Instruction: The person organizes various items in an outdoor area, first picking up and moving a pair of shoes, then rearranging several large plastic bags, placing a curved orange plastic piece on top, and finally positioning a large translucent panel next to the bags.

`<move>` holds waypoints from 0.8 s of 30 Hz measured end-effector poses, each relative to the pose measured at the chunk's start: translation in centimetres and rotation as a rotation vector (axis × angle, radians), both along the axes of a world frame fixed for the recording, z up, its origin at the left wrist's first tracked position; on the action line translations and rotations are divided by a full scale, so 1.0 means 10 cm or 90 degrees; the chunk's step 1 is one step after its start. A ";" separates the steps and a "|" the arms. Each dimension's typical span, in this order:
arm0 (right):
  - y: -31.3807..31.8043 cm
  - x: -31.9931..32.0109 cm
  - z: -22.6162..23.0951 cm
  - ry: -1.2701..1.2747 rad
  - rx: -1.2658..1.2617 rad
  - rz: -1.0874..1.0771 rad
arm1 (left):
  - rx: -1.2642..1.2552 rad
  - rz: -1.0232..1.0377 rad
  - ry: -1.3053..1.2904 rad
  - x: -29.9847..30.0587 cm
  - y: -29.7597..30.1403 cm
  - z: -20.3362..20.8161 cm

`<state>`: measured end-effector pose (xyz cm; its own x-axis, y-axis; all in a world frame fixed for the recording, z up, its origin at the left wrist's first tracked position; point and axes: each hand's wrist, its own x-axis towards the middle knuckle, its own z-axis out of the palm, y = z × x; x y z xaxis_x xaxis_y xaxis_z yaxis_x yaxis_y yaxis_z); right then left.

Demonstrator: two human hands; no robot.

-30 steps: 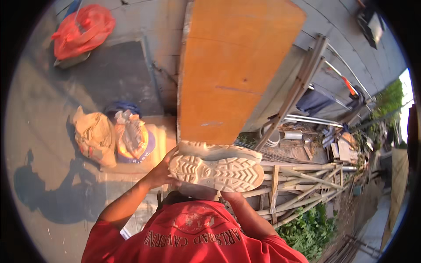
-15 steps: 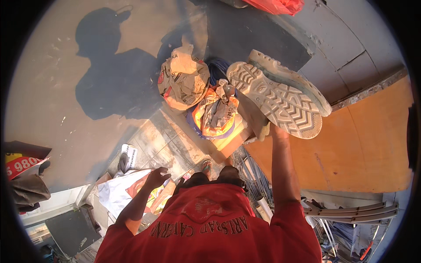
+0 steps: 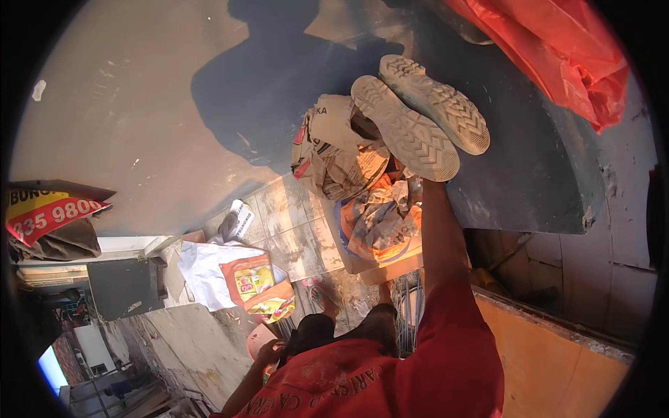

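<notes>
Lengthwise diagonal, shoes [image 3: 408,130], soles [image 3: 440,108] showing, toes [image 3: 439,164] lower right

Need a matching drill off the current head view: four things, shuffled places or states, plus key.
Things:
1. pair of shoes
2. red plastic bag
3. orange board
4. left hand

Places or states:
A. in the upper right of the picture
B. low in the picture, next to the dark shorts
C. soles turned toward the camera
D. in the lower right of the picture

Pairs: 1-C, 2-A, 3-D, 4-B
</notes>
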<state>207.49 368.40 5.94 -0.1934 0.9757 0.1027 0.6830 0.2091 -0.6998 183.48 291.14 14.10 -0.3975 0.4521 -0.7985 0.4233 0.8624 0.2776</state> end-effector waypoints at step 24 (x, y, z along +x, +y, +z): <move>0.39 -0.33 -0.27 -0.798 -0.022 0.475 | 0.179 0.406 -0.066 0.25 -0.61 -0.46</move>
<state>204.18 372.29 3.23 -0.5889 0.6095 -0.5308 0.5794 0.7762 0.2486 185.94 285.00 9.45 -0.5819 0.3511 -0.7336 -0.1820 0.8229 0.5382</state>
